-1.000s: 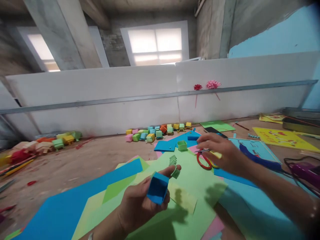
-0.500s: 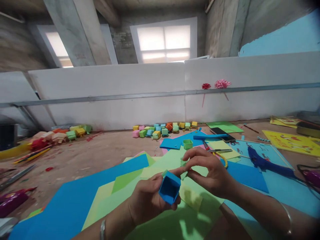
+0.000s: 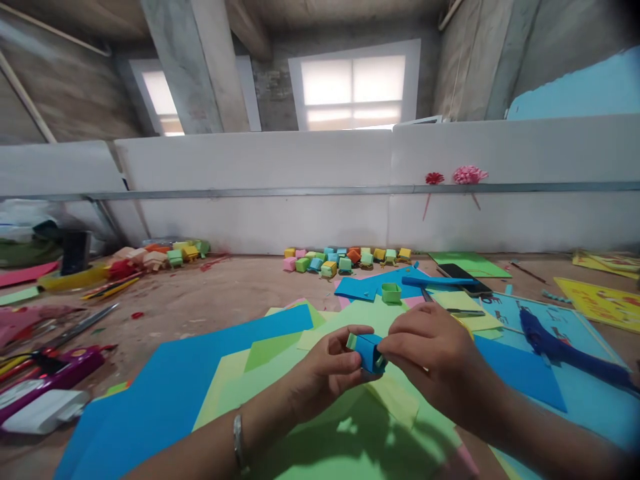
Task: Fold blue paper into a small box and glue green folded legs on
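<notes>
A small blue folded paper box (image 3: 368, 351) is held between both hands above sheets of green paper (image 3: 350, 427). My left hand (image 3: 327, 368) grips the box from the left with fingers curled round it. My right hand (image 3: 434, 357) pinches the box's right side, and a small green paper piece shows at the box's left end. A wide blue sheet (image 3: 170, 393) lies to the left under the green ones. A little green paper box (image 3: 391, 292) stands farther back on blue paper.
A row of small coloured paper boxes (image 3: 345, 259) lines the white wall, with more (image 3: 165, 256) at the left. Scissors (image 3: 463, 312), a phone (image 3: 463, 276) and a blue glue gun (image 3: 555, 341) lie at the right. Pens and tools (image 3: 55, 373) clutter the left.
My right hand came back from the scissors at the right and closed onto the blue box beside my left hand. The view has panned left.
</notes>
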Motion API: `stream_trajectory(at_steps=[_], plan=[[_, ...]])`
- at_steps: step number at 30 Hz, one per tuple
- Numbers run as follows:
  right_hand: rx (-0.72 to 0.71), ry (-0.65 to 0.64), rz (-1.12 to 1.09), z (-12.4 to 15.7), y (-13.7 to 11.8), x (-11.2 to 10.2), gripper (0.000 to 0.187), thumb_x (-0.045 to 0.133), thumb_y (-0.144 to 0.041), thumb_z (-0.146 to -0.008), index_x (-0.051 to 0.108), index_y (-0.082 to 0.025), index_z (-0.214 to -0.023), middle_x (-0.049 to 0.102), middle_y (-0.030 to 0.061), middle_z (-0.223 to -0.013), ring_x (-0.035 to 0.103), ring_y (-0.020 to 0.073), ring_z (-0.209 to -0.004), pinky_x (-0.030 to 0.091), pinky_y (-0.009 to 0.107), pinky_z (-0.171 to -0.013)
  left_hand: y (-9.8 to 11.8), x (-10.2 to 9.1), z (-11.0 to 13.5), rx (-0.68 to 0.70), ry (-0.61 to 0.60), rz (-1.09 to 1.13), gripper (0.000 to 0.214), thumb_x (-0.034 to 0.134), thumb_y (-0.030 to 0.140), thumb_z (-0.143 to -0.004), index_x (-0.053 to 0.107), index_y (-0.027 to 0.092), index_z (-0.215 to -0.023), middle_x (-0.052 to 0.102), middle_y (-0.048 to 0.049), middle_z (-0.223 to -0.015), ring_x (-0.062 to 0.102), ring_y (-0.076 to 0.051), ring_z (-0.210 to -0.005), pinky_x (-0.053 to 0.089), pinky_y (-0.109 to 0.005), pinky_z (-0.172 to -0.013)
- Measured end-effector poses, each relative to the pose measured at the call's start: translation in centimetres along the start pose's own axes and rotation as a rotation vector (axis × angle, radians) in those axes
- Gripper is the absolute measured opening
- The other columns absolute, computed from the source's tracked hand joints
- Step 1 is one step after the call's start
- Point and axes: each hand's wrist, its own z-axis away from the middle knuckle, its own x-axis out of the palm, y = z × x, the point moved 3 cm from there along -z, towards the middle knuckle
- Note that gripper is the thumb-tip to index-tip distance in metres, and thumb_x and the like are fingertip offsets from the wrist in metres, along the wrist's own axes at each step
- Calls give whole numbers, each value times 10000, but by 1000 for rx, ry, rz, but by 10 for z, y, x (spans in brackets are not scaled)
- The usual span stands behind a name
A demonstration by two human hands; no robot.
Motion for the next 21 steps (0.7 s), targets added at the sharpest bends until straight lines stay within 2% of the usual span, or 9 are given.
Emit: stream_trajectory(at_steps=[3, 7, 10, 13, 17, 21], plan=[[39, 18, 111, 6, 1, 13, 225, 518, -42, -878, 625, -163, -721, 650, 7, -674, 577, 136, -648, 322, 331, -705, 0, 4, 1, 11, -6, -7, 487, 887, 163, -591, 642, 165, -1013, 687, -51, -881, 654, -153, -799, 537, -337, -820], [17, 59, 181, 8, -3, 16, 230, 499, -79, -918, 598, -151, -723, 614, 2, -622, 533, 150, -641, 292, 333, -677, -1, 5, 0, 36, 10, -1, 394, 876, 170, -624, 631, 164, -932, 660, -21, -848, 645, -133, -799, 531, -332, -851], [-11, 125, 255, 7, -7, 17, 136, 511, -117, -940, 644, -126, -914, 639, 16, -644, 528, 182, -711, 295, 338, -673, -1, 5, 1, 51, 44, -33, 341, 867, 188, -645, 655, 140, -907, 664, -42, -910, 646, -151, -881, 516, -318, -890], [-16, 179, 331, 9, -7, 21, 208, 533, -100, -931, 610, -74, -1122, 643, 19, -644, 494, 181, -702, 295, 340, -661, -1, 4, 2, 65, 100, -56, 309, 872, 195, -634, 679, 138, -868, 673, -40, -897, 650, -157, -884, 517, -297, -879], [7, 196, 403, 14, -4, 30, 266, 544, -74, -911, 594, -62, -1171, 635, 19, -620, 481, 191, -699, 273, 342, -634, -4, 4, 3, 66, 171, -42, 287, 890, 173, -593, 682, 156, -791, 673, -8, -820, 648, -135, -833, 518, -278, -867], [53, 251, 392, 16, 2, 35, 274, 560, -87, -900, 598, -105, -1171, 645, 9, -626, 501, 194, -705, 291, 340, -656, -8, 5, 3, 84, 163, -39, 262, 883, 174, -607, 679, 170, -772, 684, 0, -848, 646, -129, -861, 494, -298, -940]])
